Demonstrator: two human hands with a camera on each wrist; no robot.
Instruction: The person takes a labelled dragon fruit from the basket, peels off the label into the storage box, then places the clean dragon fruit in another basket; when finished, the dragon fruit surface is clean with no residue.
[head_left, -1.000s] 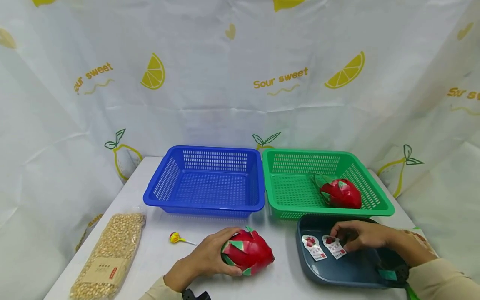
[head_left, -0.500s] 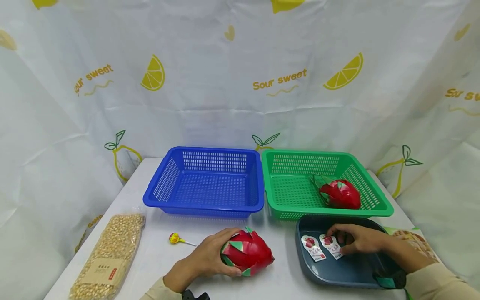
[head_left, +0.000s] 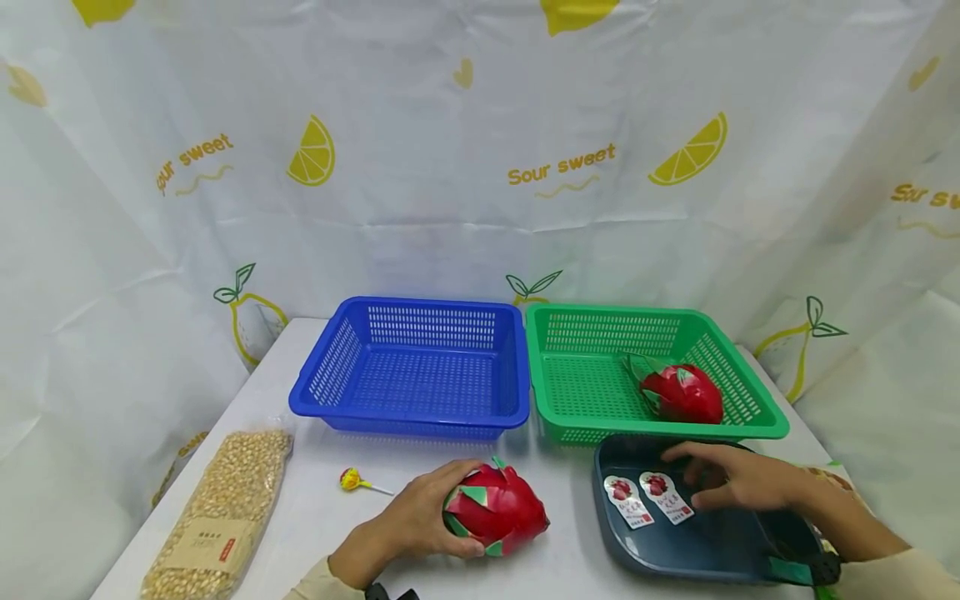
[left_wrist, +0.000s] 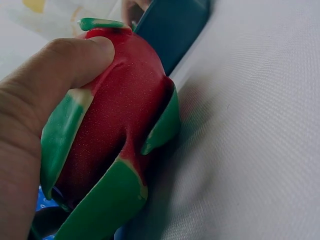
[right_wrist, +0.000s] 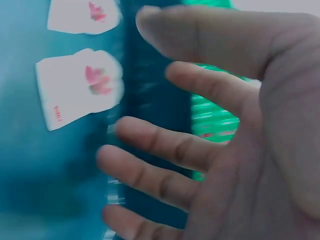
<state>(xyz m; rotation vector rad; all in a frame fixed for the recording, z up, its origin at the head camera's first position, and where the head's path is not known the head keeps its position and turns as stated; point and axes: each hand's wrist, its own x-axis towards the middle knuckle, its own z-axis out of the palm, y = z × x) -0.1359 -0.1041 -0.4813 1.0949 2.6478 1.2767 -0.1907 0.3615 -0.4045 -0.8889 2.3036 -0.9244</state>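
A red dragon fruit with green scales [head_left: 506,508] lies on the white table. My left hand [head_left: 427,512] grips its left end, thumb on the near side, and the left wrist view shows the thumb pressed on the red skin [left_wrist: 130,75]. Over the dark blue tray [head_left: 675,558] hovers my right hand [head_left: 757,479], its fingers apart and holding nothing in the right wrist view. Just left of its fingertips, two white dragon fruit labels [head_left: 628,502] lie side by side on the tray floor.
A blue basket [head_left: 408,417] and a green basket [head_left: 585,421] stand at the back. Another dragon fruit [head_left: 684,395] lies in the green one. On the left are a bag of corn kernels [head_left: 225,500] and a lollipop [head_left: 351,479].
My right hand lets go of the right-hand label, which lies on the tray beside the other, and draws slightly right. My left hand stays on the dragon fruit.
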